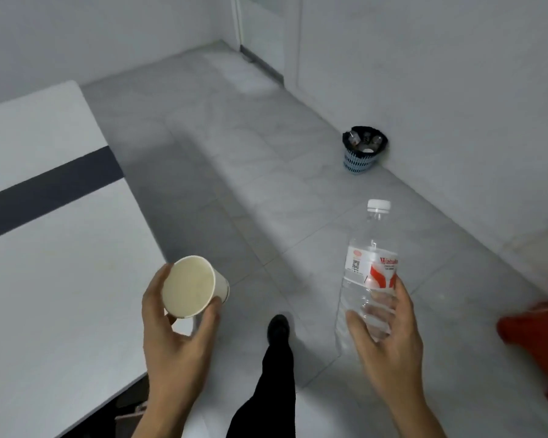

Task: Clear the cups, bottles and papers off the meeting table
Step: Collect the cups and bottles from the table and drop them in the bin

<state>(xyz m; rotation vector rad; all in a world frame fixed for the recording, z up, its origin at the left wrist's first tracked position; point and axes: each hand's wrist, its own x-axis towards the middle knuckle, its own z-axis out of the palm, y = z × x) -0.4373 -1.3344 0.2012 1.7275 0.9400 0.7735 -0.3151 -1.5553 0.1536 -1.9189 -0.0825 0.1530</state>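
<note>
A white paper cup [192,286] was held tilted in the grip of the left hand [174,336], fingers and thumb curled round it (mouth toward the camera), just beside the white tabletop [45,279]. A clear plastic water bottle [369,273] was clasped upright in the grip of the right hand [389,339]. A small blue basket bin [363,151] was seen well beyond that grip.

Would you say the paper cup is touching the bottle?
Apart. The head view shows floor and a leg between the paper cup and the bottle.
</note>
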